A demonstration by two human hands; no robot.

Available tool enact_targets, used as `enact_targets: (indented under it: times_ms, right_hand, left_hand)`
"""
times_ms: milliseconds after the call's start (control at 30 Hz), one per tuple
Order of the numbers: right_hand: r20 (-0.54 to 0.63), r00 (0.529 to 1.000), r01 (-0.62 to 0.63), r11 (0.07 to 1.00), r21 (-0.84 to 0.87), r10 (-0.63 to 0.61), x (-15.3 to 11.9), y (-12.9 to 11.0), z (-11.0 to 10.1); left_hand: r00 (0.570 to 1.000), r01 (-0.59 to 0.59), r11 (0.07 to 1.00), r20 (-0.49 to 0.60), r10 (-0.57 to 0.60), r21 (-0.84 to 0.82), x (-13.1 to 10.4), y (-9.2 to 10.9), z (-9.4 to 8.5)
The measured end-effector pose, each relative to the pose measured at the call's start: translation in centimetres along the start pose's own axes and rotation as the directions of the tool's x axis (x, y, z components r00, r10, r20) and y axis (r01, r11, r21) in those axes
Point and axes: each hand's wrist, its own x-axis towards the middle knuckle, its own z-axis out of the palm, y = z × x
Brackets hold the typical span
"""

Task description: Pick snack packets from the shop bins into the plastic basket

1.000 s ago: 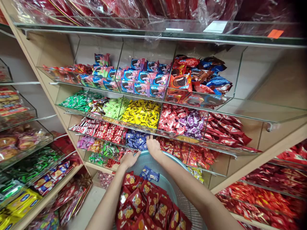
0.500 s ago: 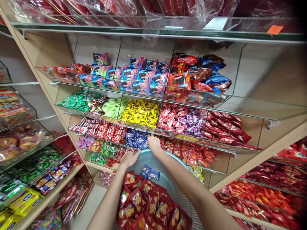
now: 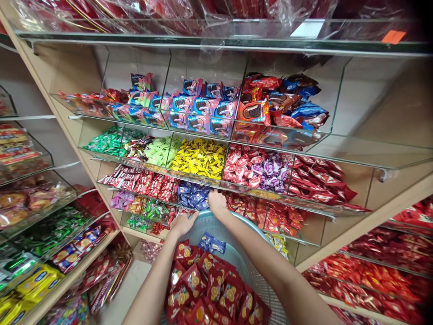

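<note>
A light blue mesh basket (image 3: 252,225) holds many red packets with orange pictures (image 3: 214,289) and a few blue packets (image 3: 211,243). My left hand (image 3: 182,224) is at the basket's far left rim, closed around it, with the thumb pointing right. Just past the far rim, my right hand (image 3: 217,201) is closed beside the blue sweets (image 3: 192,195) on a lower shelf. Its fingertips are curled out of sight, so what it holds is hidden. Both forearms reach over the basket.
Glass-fronted shelves hold yellow sweets (image 3: 199,158), green sweets (image 3: 110,141), red and purple sweets (image 3: 257,169) and wrapped cookies (image 3: 203,106). A wooden side panel (image 3: 365,230) slants at the right. More packed shelves (image 3: 40,198) stand at the left.
The view has shifted very slightly. Both hands and the basket look almost the same as before.
</note>
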Motion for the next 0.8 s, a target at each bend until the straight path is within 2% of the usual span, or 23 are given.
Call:
enact_targets:
  times_ms: [133, 267, 367, 433, 500, 567, 633, 700, 800]
  right_hand:
    - [-0.103, 0.995, -0.014, 1.0, -0.023, 0.011, -1.4, 0.0, -0.1]
    - [-0.182, 0.982, 0.065, 0.997, 0.032, -0.058, -4.5, 0.5, -0.4]
    - [-0.27, 0.954, 0.195, 0.955, 0.222, -0.131, -7.3, 1.6, -0.2]
    - [-0.331, 0.932, 0.282, 0.866, 0.413, -0.146, -8.7, 2.6, 0.5]
    - [-0.307, 0.944, 0.291, 0.734, 0.613, -0.118, -9.6, 3.7, 1.9]
    - [-0.215, 0.974, 0.212, 0.61, 0.764, -0.07, -10.2, 4.9, 3.6]
    - [-0.123, 0.992, 0.116, 0.531, 0.84, -0.021, -10.4, 5.8, 5.2]
    - [-0.062, 0.998, 0.043, 0.517, 0.855, 0.019, -10.4, 6.5, 6.4]
    - [-0.027, 0.999, 0.008, 0.562, 0.827, 0.026, -10.3, 7.2, 7.2]
  left_hand:
    - [1.0, 0.001, 1.0, 0.005, -0.001, 0.007, 0.1, -0.1, 0.1]
    - [1.0, -0.004, 1.0, 0.006, 0.004, -0.001, 0.1, -0.1, 0.1]
    - [1.0, -0.01, 1.0, 0.006, 0.01, -0.007, 0.0, 0.0, 0.1]
    - [1.0, -0.007, 1.0, 0.009, 0.008, -0.013, -0.1, 0.0, 0.0]
    - [1.0, 0.001, 1.0, 0.012, -0.001, -0.014, -0.1, 0.0, 0.0]
    - [1.0, -0.004, 1.0, 0.014, 0.004, -0.012, -0.2, 0.1, -0.1]
    - [1.0, -0.017, 1.0, 0.01, 0.017, -0.008, -0.1, 0.0, -0.1]
    - [0.999, -0.032, 0.999, 0.007, 0.032, -0.007, -0.1, 0.0, -0.1]
    - [1.0, -0.031, 1.0, 0.004, 0.031, -0.004, -0.1, 0.0, -0.1]
